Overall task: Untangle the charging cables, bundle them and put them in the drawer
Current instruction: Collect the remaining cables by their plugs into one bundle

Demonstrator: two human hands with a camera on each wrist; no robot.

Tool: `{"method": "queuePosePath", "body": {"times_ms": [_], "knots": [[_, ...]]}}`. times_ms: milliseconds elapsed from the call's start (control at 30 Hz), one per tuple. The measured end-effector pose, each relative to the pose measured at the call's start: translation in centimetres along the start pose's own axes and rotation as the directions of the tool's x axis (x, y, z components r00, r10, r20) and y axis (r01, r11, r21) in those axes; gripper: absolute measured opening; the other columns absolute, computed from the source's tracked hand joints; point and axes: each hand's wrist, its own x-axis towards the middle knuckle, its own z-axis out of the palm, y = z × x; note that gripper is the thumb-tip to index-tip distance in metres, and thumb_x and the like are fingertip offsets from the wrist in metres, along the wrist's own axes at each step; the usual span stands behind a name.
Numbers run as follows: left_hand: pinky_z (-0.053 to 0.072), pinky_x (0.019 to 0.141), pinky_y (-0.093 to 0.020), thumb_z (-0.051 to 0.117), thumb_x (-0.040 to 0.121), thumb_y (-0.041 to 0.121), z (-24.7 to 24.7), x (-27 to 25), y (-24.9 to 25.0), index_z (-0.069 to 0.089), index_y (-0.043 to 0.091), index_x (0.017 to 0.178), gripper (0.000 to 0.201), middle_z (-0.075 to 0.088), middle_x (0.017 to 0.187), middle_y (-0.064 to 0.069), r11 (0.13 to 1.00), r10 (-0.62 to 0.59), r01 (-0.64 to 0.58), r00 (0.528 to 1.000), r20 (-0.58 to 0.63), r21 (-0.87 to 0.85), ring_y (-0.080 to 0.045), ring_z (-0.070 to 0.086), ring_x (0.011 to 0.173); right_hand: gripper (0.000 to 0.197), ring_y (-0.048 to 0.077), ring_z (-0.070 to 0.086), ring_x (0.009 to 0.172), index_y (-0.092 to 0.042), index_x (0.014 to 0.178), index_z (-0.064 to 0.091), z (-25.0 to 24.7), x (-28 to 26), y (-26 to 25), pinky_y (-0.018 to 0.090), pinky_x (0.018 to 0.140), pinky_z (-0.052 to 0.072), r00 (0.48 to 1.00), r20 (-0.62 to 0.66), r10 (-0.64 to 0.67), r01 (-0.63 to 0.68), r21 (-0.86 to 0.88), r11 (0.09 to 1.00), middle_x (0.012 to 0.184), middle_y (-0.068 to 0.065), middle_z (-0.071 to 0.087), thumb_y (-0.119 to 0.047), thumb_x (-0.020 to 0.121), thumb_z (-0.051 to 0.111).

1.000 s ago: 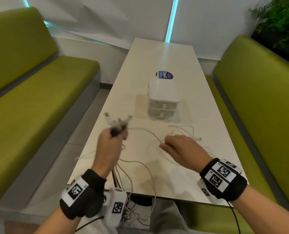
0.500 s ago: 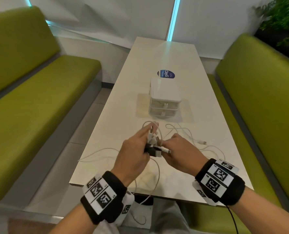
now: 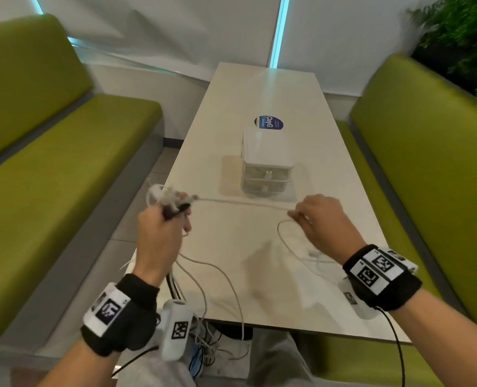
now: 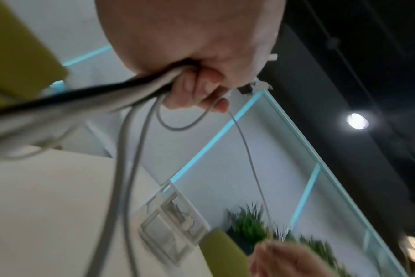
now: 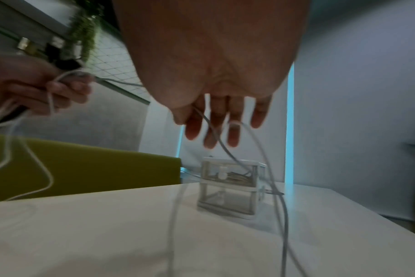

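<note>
Cables (image 3: 173, 198) bunched in the left hand (image 3: 159, 236), grip closed; right hand (image 3: 322, 222) pinches one taut white strand (image 3: 240, 202)

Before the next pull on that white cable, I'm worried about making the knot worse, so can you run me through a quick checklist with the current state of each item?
1. Left hand grips the bunch of cable ends: ok.
2. Right hand pinches the white cable: ok in the head view; the right wrist view shows it running between thumb and fingers.
3. The white cable spans straight between the hands: ok.
4. Cable clear of the drawer unit: ok, it passes in front.
5. Drawers open for stowing: not ok, both look closed.
6. Loose cables hanging off the table edge free of knots: cannot tell.
</note>
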Motion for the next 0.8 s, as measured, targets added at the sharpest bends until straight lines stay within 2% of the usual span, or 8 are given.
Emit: {"method": "queuePosePath", "body": {"times_ms": [100, 167, 233, 333, 433, 533, 667, 800], "knots": [[0.040, 0.076, -0.013, 0.045, 0.093, -0.006, -0.4, 0.5, -0.2, 0.063, 0.008, 0.066, 0.035, 0.067, 0.076, -0.001, 0.999, -0.024, 0.023, 0.999, 0.031, 0.039, 0.008, 0.059, 0.084, 0.035, 0.028, 0.051, 0.073, -0.009, 0.083, 0.066, -0.1, 0.2, 1.3, 0.032, 0.059, 0.040, 0.957, -0.040, 0.289, -0.289, 0.015, 0.957, 0.083, 0.009, 0.050, -0.035, 0.099, 0.049], [0.040, 0.075, -0.004, 0.047, 0.091, -0.007, 0.7, 0.1, -0.6, 0.067, 0.012, 0.067, 0.037, 0.070, 0.090, 0.005, 0.992, -0.046, 0.025, 0.985, 0.167, 0.123, 0.012, 0.058, 0.093, 0.040, 0.030, 0.056, 0.069, -0.011, 0.078, 0.058, -0.6, 0.8, 1.0, 0.034, 0.058, 0.041, 0.932, 0.058, 0.359, -0.360, 0.007, 0.933, 0.074, 0.006, 0.055, -0.040, 0.101, 0.042], [0.038, 0.071, 0.001, 0.053, 0.092, 0.000, 2.0, -0.4, -1.0, 0.070, 0.025, 0.069, 0.038, 0.071, 0.091, 0.013, 0.976, -0.033, -0.027, 0.964, 0.265, 0.218, 0.010, 0.060, 0.093, 0.046, 0.029, 0.060, 0.068, -0.010, 0.078, 0.061, -1.1, 1.2, 0.4, 0.038, 0.062, 0.047, 0.918, 0.120, 0.377, -0.388, 0.084, 0.918, 0.067, 0.006, 0.062, -0.045, 0.100, 0.040], [0.039, 0.081, -0.001, 0.060, 0.092, 0.008, 3.5, -1.1, -1.8, 0.072, 0.031, 0.074, 0.031, 0.072, 0.093, 0.018, 0.970, -0.026, -0.065, 0.932, 0.361, 0.236, 0.004, 0.063, 0.097, 0.045, 0.022, 0.063, 0.069, -0.015, 0.078, 0.067, -1.3, 1.5, -0.2, 0.038, 0.067, 0.052, 0.925, 0.099, 0.366, -0.379, 0.177, 0.908, 0.072, 0.002, 0.069, -0.048, 0.098, 0.043], [0.047, 0.093, -0.017, 0.062, 0.093, 0.012, 4.3, -1.7, -1.7, 0.073, 0.032, 0.090, 0.023, 0.072, 0.109, 0.012, 0.984, -0.005, -0.063, 0.923, 0.384, 0.165, -0.001, 0.064, 0.105, 0.031, 0.013, 0.065, 0.070, -0.020, 0.082, 0.071, -1.3, 1.6, -0.9, 0.036, 0.071, 0.054, 0.932, 0.086, 0.352, -0.360, 0.329, 0.873, 0.082, -0.003, 0.074, -0.037, 0.098, 0.049], [0.046, 0.095, -0.014, 0.060, 0.092, 0.007, 4.4, -1.8, -1.1, 0.068, 0.037, 0.087, 0.032, 0.071, 0.111, 0.016, 0.997, 0.021, -0.048, 0.929, 0.370, 0.065, 0.003, 0.062, 0.108, 0.027, 0.019, 0.067, 0.080, -0.017, 0.101, 0.073, -1.7, 1.8, -1.5, 0.032, 0.076, 0.052, 0.942, -0.006, 0.336, -0.308, 0.380, 0.872, 0.092, -0.001, 0.074, -0.031, 0.100, 0.050], [0.046, 0.095, -0.022, 0.056, 0.090, -0.003, 4.3, -1.8, -0.9, 0.076, 0.022, 0.078, 0.035, 0.073, 0.101, 0.015, 1.000, 0.005, -0.006, 0.944, 0.329, 0.004, 0.000, 0.062, 0.108, 0.028, 0.018, 0.065, 0.102, -0.015, 0.122, 0.066, -2.5, 1.9, -2.3, 0.032, 0.089, 0.051, 0.948, -0.168, 0.270, -0.188, 0.387, 0.902, 0.117, 0.001, 0.070, -0.023, 0.101, 0.048], [0.045, 0.102, -0.037, 0.056, 0.091, -0.002, 4.4, -2.0, -1.3, 0.076, 0.023, 0.069, 0.039, 0.074, 0.096, 0.006, 0.995, -0.034, 0.060, 0.959, 0.282, -0.083, -0.008, 0.064, 0.107, 0.027, 0.014, 0.067, 0.082, -0.015, 0.116, 0.068, -2.8, 1.7, -2.7, 0.034, 0.080, 0.055, 0.937, -0.139, 0.320, -0.198, 0.541, 0.818, 0.105, -0.004, 0.072, -0.024, 0.102, 0.046]]}}
